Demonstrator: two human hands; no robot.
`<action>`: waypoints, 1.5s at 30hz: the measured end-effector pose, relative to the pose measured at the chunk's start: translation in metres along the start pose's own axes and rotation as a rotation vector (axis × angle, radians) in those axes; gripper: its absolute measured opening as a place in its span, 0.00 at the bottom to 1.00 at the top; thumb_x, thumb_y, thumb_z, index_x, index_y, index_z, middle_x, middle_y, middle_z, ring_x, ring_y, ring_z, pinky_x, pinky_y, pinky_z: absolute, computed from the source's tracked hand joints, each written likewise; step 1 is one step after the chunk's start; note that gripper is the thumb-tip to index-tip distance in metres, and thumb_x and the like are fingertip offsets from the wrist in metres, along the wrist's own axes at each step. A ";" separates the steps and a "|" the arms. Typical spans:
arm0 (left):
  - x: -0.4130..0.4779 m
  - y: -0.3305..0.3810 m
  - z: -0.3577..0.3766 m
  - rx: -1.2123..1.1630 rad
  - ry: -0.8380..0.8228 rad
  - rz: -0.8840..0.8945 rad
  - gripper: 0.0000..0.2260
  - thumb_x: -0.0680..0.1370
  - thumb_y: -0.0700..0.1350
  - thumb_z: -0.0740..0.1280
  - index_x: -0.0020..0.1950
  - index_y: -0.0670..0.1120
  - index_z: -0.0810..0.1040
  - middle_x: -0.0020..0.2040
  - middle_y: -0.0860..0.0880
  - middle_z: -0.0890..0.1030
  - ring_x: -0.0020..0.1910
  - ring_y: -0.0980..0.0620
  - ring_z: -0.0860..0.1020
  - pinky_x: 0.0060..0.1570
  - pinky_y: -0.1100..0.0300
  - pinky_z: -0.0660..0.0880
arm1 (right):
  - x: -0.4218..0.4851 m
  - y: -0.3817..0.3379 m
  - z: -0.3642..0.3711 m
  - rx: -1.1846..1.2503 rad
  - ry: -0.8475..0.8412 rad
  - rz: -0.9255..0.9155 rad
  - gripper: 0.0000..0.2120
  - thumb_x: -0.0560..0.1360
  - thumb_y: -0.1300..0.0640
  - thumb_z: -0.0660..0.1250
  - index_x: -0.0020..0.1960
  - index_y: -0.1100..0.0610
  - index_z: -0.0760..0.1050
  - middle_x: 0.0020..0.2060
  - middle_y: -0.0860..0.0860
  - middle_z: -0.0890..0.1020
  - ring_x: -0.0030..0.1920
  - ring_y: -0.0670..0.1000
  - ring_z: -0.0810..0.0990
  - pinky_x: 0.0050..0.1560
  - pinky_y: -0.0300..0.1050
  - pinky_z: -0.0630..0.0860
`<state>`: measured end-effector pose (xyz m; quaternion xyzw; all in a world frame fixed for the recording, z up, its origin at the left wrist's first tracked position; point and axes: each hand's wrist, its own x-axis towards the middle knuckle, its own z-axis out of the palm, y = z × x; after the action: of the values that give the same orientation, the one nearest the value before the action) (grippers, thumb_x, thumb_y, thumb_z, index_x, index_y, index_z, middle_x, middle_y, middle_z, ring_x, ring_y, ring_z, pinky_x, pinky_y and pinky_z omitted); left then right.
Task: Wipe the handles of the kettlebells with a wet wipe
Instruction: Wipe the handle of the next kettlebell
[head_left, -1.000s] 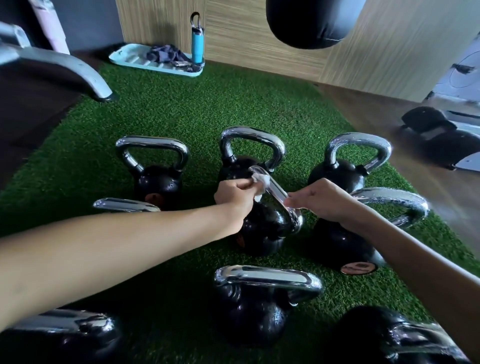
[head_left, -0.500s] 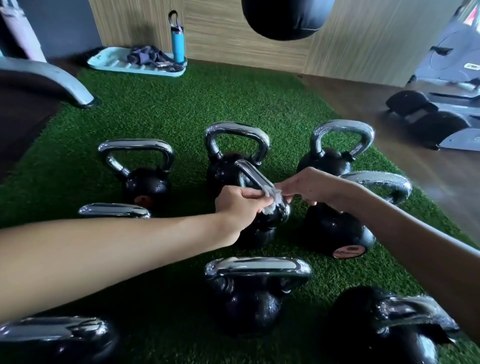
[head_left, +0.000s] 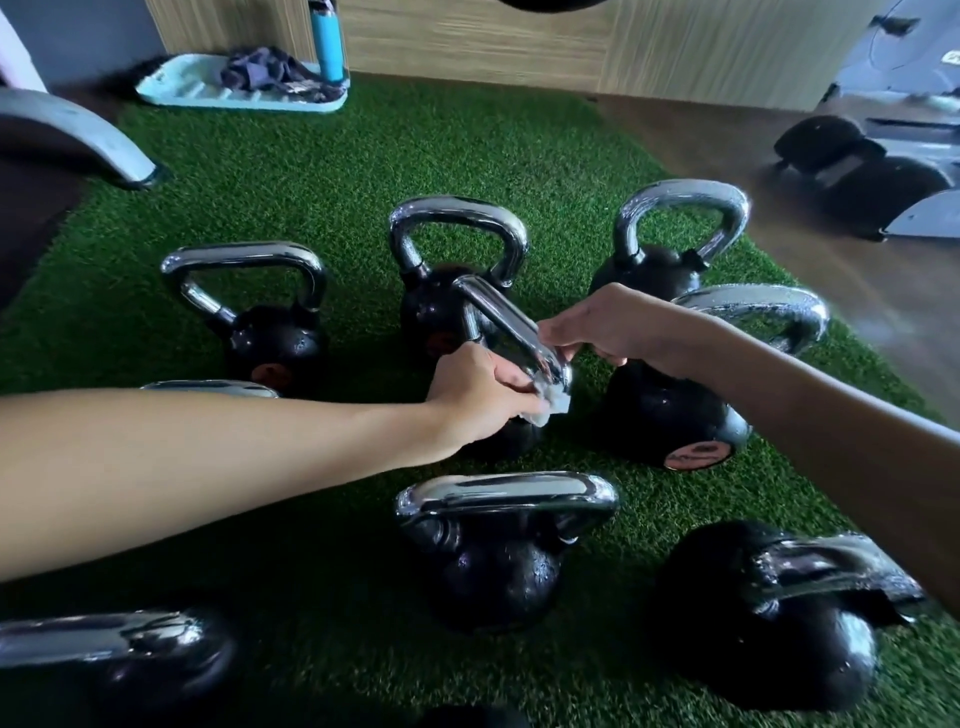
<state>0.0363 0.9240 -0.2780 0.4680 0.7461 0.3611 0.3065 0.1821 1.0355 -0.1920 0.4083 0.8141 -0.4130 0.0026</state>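
Wet wipe (head_left: 554, 408) now lower on handle (head_left: 497, 316), in left hand (head_left: 477, 401); right hand (head_left: 618, 326) around handle.

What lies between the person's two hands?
Head view: the middle kettlebell's chrome handle, with the left hand gripping the wet wipe at its near end and the right hand holding it.

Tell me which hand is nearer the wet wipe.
Left. The left hand grips the wet wipe against the tilted kettlebell handle; the right hand holds that handle just above the wipe.
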 end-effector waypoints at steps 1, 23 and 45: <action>0.001 -0.002 0.002 0.035 -0.003 0.012 0.11 0.67 0.51 0.82 0.46 0.50 0.89 0.41 0.58 0.86 0.42 0.63 0.81 0.39 0.75 0.73 | 0.001 0.002 0.001 0.022 0.009 -0.008 0.09 0.79 0.48 0.68 0.46 0.51 0.84 0.23 0.41 0.79 0.26 0.48 0.61 0.59 0.57 0.74; -0.017 0.041 -0.067 -0.462 -0.173 -0.109 0.24 0.56 0.59 0.81 0.47 0.50 0.87 0.44 0.51 0.86 0.35 0.58 0.76 0.31 0.64 0.64 | -0.032 0.001 0.020 -0.048 0.461 -0.516 0.20 0.67 0.50 0.81 0.58 0.45 0.84 0.27 0.32 0.79 0.23 0.43 0.66 0.26 0.31 0.60; 0.010 0.046 0.000 -0.005 0.266 -0.201 0.57 0.62 0.64 0.78 0.83 0.52 0.51 0.71 0.49 0.73 0.69 0.48 0.74 0.65 0.51 0.75 | -0.002 0.045 -0.015 0.131 0.621 -0.084 0.10 0.68 0.51 0.81 0.48 0.47 0.86 0.38 0.45 0.87 0.44 0.52 0.87 0.48 0.56 0.84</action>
<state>0.0545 0.9469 -0.2417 0.3384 0.8223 0.3891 0.2407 0.2185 1.0591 -0.2111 0.4801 0.7638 -0.3199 -0.2893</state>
